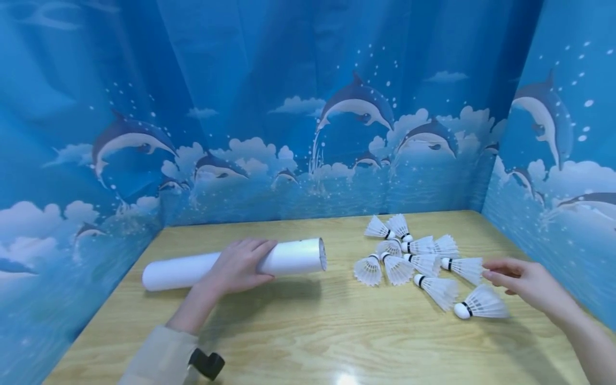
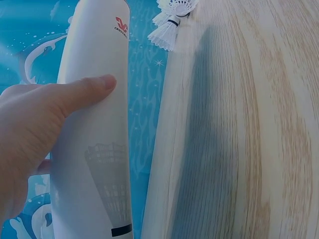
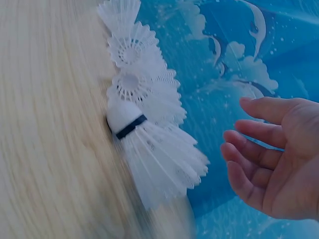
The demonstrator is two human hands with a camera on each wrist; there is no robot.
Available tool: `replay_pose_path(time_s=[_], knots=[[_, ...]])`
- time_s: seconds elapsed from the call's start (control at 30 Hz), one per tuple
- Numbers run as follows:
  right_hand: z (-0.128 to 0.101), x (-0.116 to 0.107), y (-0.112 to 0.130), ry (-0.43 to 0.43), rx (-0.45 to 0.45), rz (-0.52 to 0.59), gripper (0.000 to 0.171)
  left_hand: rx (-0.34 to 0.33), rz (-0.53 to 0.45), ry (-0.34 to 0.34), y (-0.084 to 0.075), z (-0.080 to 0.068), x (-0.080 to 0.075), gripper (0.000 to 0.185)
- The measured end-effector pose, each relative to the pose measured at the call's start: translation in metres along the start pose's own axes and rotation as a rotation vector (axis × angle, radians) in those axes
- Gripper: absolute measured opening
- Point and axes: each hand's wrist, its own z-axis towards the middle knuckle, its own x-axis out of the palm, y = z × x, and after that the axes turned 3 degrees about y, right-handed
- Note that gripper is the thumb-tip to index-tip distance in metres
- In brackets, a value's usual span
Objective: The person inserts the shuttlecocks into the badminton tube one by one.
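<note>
The white tube [image 1: 231,264] lies on its side on the wooden table [image 1: 327,331], left of centre, its open end [image 1: 321,253] facing right toward the shuttlecocks. The left hand [image 1: 237,267] grasps it about midway along, fingers laid over the top and curled round its far side. In the left wrist view the thumb [image 2: 75,92] presses flat against the tube's wall, below a small red logo [image 2: 121,26]; a grey shuttlecock drawing [image 2: 107,179] is printed lower on the same wall.

A loose cluster of white feathered shuttlecocks [image 1: 418,256] lies on the right half of the table, well apart from the tube's open end. Each has a white cork with a dark band. Several overlap or touch one another. One shuttlecock [image 1: 481,305] lies nearest, at the near right edge of the cluster, cork pointing left.

The right hand [image 1: 524,280] hangs just right of the cluster, released, fingers loosely extended toward the feathers of the shuttlecock at the cluster's right edge [image 1: 464,267]. It holds nothing. The right wrist view confirms relaxed, slightly bent fingers [image 3: 249,154], with a gap between them and the nearest feathers [image 3: 159,159]; that view is blurred.

A blue curtain printed with dolphins [image 1: 356,107] encloses the table on the left, far and right sides.
</note>
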Motion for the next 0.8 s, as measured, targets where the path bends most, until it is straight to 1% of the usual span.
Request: replay_pose_path(time_s=[0.13, 0.27, 0.37, 0.5, 0.57, 0.67, 0.8], knots=[[0.0, -0.007, -0.011, 0.041, 0.054, -0.036, 0.057, -0.003, -0.007, -0.005, 0.0, 0.0, 0.002, 0.073], [0.001, -0.01, -0.023, 0.109, 0.1, -0.06, 0.06, 0.001, -0.013, -0.016, 0.0, -0.001, 0.003, 0.073], [-0.001, -0.008, -0.029, 0.138, 0.082, -0.07, 0.057, 0.008, -0.012, -0.017, 0.0, -0.001, 0.004, 0.073], [-0.005, -0.004, -0.036, 0.125, 0.019, -0.065, 0.05, 0.015, -0.005, -0.014, 0.0, -0.001, 0.005, 0.073], [-0.004, -0.002, -0.038, 0.136, 0.009, -0.05, 0.048, 0.015, -0.002, -0.013, 0.0, -0.001, 0.005, 0.073], [-0.003, -0.001, -0.04, 0.176, 0.02, -0.038, 0.047, 0.021, -0.005, -0.011, -0.001, -0.001, 0.005, 0.073], [-0.002, 0.001, -0.043, 0.208, 0.012, -0.053, 0.044, 0.032, -0.002, 0.002, -0.001, 0.0, 0.004, 0.073]])
